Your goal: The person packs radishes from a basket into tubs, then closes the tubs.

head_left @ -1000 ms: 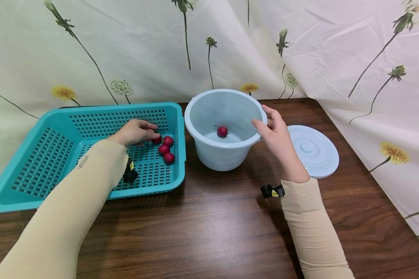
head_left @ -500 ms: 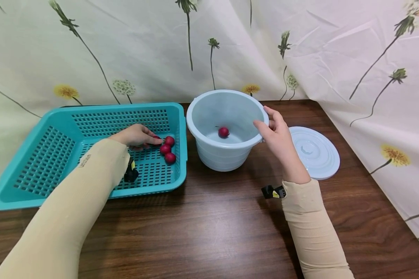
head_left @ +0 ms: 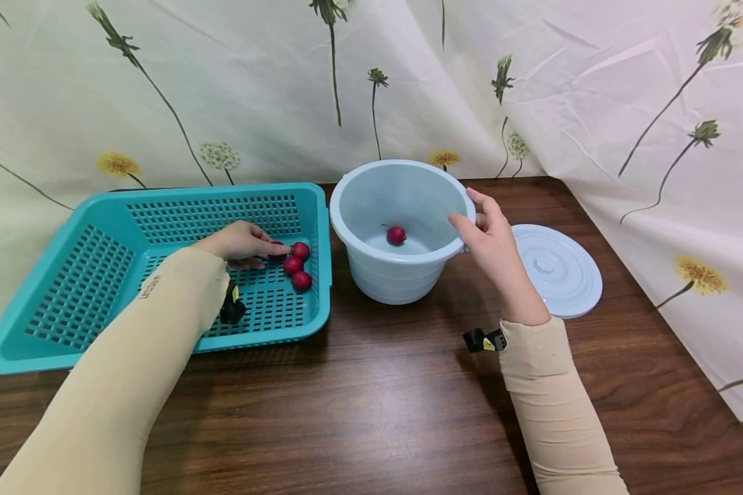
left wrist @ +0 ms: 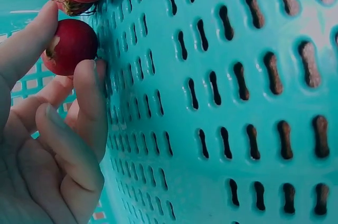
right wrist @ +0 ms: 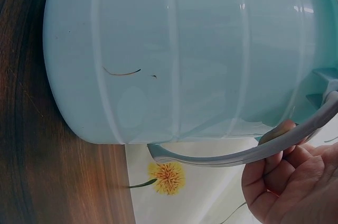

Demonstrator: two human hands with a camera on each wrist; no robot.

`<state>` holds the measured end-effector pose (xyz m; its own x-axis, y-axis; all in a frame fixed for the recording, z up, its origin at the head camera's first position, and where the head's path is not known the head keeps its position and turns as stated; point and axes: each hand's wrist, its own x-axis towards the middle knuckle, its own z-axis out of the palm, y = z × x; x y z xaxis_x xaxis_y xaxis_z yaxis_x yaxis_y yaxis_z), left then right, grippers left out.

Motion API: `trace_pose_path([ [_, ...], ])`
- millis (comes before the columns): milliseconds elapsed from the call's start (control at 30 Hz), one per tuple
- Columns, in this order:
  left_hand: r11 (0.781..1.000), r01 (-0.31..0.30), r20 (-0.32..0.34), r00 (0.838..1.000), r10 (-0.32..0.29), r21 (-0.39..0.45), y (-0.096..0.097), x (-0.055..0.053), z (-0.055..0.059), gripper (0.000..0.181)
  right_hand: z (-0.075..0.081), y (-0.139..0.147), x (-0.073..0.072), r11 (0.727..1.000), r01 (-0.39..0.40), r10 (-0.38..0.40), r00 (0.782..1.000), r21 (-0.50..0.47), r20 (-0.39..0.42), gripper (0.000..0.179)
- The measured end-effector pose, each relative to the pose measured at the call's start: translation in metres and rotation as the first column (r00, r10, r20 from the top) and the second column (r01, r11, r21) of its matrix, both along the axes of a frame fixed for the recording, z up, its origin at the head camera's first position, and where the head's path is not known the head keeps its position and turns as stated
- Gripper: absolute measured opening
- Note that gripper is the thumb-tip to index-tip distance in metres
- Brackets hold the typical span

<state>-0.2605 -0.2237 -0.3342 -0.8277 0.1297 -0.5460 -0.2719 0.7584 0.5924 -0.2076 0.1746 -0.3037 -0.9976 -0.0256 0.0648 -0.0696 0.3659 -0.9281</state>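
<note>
My left hand (head_left: 238, 242) reaches into the teal perforated basket (head_left: 320, 302). In the left wrist view, its thumb and fingertips pinch a small round red radish (left wrist: 75, 47); the head view shows this radish mostly hidden by the fingers. Right beside it lie several other radishes (head_left: 294, 265) along the basket's right side. With thumb on the inside and fingers outside, my right hand (head_left: 489, 237) grips the rim of a pale blue bucket (head_left: 391, 278). One radish (head_left: 396, 235) lies on the bucket's bottom. The bucket's grey handle (right wrist: 227, 158) passes by the right fingers in the right wrist view.
A round pale blue lid (head_left: 557, 271) lies on the dark wooden table (head_left: 371, 399) to the right, behind the right forearm. The basket stands left of the bucket, close to it. A flower-printed cloth (head_left: 254, 89) hangs along the back and right side.
My left hand has moved slightly down and toward the radishes, its fingers closing on one. The right hand keeps its grip on the bucket rim. The head view has shifted a little.
</note>
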Motion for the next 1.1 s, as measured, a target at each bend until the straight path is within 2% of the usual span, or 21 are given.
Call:
trace_pose_path([
  [200, 1.0, 0.016, -0.046, 0.999, -0.017, -0.022, -0.003, -0.002, 0.0, 0.066, 0.0, 0.0, 0.0, 1.0, -0.005, 0.005, 1.0, -0.002, 0.002, 0.062],
  [333, 0.999, 0.017, -0.098, 0.995, -0.021, -0.04, -0.004, -0.003, 0.002, 0.066, 0.001, 0.0, 0.0, 1.0, -0.003, 0.003, 1.0, 0.0, 0.0, 0.062],
  [467, 1.0, 0.007, -0.155, 0.988, -0.011, -0.031, -0.003, -0.003, 0.003, 0.074, 0.001, 0.0, 0.001, 1.0, -0.003, 0.003, 1.0, 0.004, 0.003, 0.062],
  [633, 0.999, -0.018, -0.191, 0.981, 0.026, 0.044, 0.003, -0.001, 0.006, 0.085, 0.001, -0.001, 0.001, 1.0, -0.004, 0.004, 1.0, 0.003, 0.003, 0.062],
  [867, 0.99, -0.033, -0.269, 0.961, 0.07, 0.138, 0.011, 0.003, 0.014, 0.071, 0.001, -0.001, 0.002, 1.0, -0.003, 0.003, 1.0, 0.01, -0.001, 0.062],
  [1100, 0.966, -0.03, -0.324, 0.939, 0.116, 0.258, 0.024, 0.009, 0.031, 0.069, 0.001, -0.001, 0.002, 1.0, -0.004, 0.004, 1.0, 0.004, -0.003, 0.062],
])
